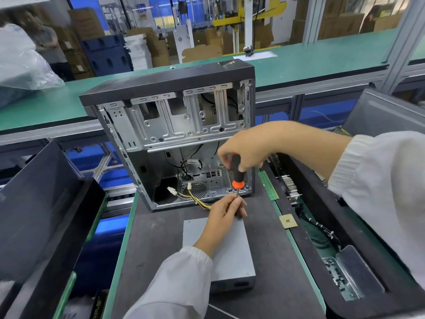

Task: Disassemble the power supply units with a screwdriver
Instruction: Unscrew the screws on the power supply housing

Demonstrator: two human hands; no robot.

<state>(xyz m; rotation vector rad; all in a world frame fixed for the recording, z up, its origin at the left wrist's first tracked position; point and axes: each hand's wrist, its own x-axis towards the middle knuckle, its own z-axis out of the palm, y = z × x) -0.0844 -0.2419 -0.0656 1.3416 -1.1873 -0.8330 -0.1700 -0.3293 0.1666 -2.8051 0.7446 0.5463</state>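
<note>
Both hands on screwdriver (236,173) above power supply unit (220,249): right hand (246,150) grips handle, left hand (226,210) pinches shaft.

Screwdriver (236,172) tip hidden behind left hand (226,211) fingers. Power supply unit (230,252) partly covered by left forearm. Labels on chip (288,221) too small to read. Background person blurred.
</note>
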